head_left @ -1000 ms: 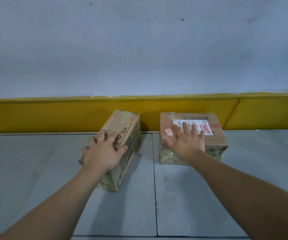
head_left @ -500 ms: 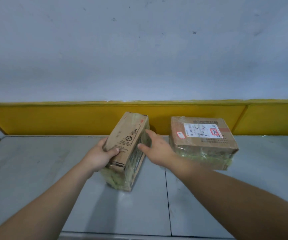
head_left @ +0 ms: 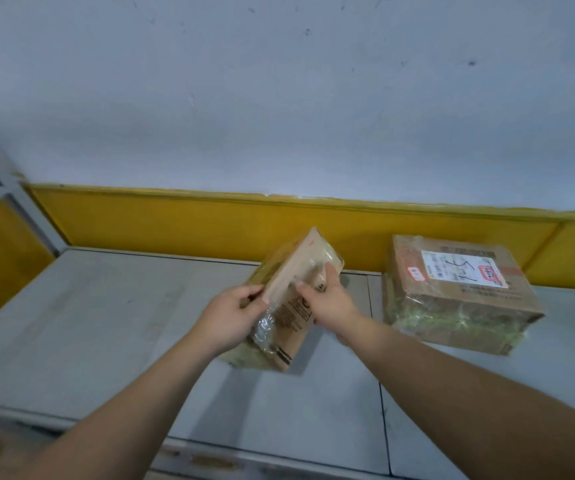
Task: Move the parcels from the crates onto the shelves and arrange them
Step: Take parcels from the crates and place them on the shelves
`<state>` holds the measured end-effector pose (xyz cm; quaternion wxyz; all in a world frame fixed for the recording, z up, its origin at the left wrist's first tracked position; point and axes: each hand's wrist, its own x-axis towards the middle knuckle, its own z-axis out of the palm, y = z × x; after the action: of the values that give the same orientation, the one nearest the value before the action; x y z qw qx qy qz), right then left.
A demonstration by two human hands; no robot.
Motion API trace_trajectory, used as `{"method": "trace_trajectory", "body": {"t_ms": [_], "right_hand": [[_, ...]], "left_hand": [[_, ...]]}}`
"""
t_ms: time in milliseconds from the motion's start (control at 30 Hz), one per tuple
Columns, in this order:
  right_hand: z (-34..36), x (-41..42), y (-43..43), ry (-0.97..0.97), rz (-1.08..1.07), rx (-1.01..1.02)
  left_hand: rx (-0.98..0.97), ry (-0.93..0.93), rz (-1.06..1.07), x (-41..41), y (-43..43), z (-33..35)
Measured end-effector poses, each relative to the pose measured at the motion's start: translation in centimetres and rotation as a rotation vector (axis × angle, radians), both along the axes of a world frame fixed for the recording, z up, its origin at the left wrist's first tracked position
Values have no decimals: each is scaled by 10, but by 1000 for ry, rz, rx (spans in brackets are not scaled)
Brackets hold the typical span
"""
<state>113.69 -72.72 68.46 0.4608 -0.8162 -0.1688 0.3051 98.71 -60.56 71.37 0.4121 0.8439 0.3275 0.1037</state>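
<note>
A narrow cardboard parcel [head_left: 287,306] wrapped in clear tape stands tilted on its lower edge on the grey metal shelf [head_left: 106,323]. My left hand [head_left: 232,318] grips its left side, fingers curled over the upper edge. My right hand [head_left: 327,301] holds its right face, thumb and fingers wrapped on it. A second, wider cardboard parcel [head_left: 452,306] with a white label and red stickers lies flat on the shelf to the right, apart from both hands.
A yellow back rail [head_left: 175,220] runs behind the shelf below a grey wall. A grey shelf upright [head_left: 12,195] rises at the far left. The shelf's front edge [head_left: 244,455] lies close to me.
My right hand left the wide parcel and moved onto the narrow one. Both hands now hold the narrow parcel, which is tipped up more steeply. The view shifted left.
</note>
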Motion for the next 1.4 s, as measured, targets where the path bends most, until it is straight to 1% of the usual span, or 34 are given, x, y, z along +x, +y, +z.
{"method": "trace_trajectory", "body": {"t_ms": [67,100,200,233,300,400,467,533,633,733,833,900,1000,1100,1200,1233,1300,1400], "right_hand": [[2,3,1,41,-18,-51],[3,6,1,70,-29,-60],[-1,11,-5,130,-38,-64],[-3,12,-7,141,-36,-69],[-5,11,-12,156,-29,-65],[-8,12,-17,151,-41,-60],[-13,12,-23,154,-52,-73],[-20,8,-33,142,-52,-113],[-29,2,-45,114,-66,-116],[-31,0,-43,143,-56,-57],[-29,0,-43,166,-26,-29],[-27,1,-45,146,26,-49],[-20,1,-42,63,65,-58],[-8,4,-35,-41,29,19],[8,11,-27,-42,-65,98],[13,14,-26,-66,-104,110],[20,21,-27,-164,-150,71],[26,30,-34,-270,-92,-48]], "left_hand": [[-69,-6,-3,3,-2,-3],[-59,24,-16,4,0,-5],[99,203,-10,-1,8,-18],[98,251,30,-5,11,-22],[-8,293,85,-11,14,-30],[-259,207,38,-11,12,-41],[-303,187,30,-11,8,-45],[-342,194,92,-14,6,-49],[-512,225,148,-25,-2,-55],[-640,130,187,-30,-8,-63],[-650,-13,247,-29,-9,-57],[-595,-128,286,-27,-7,-47],[-361,-212,252,-27,0,-31],[-43,-138,176,-27,1,-22],[234,-70,-12,-28,-7,-20],[290,-71,-66,-29,-9,-22],[354,-70,-131,-33,-10,-26],[374,-24,-168,-36,-4,-31]]}}
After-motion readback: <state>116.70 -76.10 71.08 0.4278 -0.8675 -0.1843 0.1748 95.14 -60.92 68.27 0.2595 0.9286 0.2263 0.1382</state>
